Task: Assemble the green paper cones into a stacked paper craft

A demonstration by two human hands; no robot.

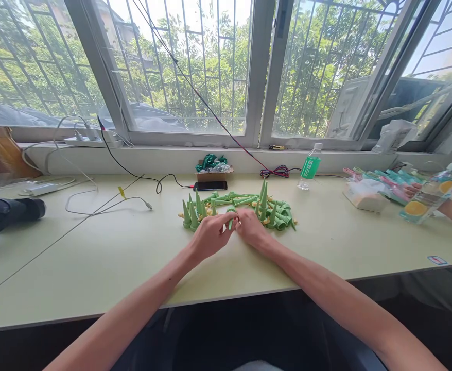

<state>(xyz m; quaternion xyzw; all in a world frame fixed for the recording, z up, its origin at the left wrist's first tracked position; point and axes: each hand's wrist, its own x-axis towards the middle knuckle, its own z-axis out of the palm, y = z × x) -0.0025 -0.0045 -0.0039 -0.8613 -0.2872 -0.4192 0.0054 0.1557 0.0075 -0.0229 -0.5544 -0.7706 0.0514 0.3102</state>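
My left hand (209,234) and my right hand (252,227) meet over the pale green table (94,257), fingers pinched together on one small green cone piece (231,223). Just behind them lies a heap of green cone-shaped plastic spikes (264,206) mixed with small yellow bits (206,208). Several cones (191,214) stand upright at the heap's left end, others lie flat.
A black phone (210,185) and a small box of green items (212,166) sit behind the heap. A green-labelled water bottle (309,167) stands right of them. Cables and a power strip (90,138) lie at left. Another person's hand (413,189) holds packets at far right.
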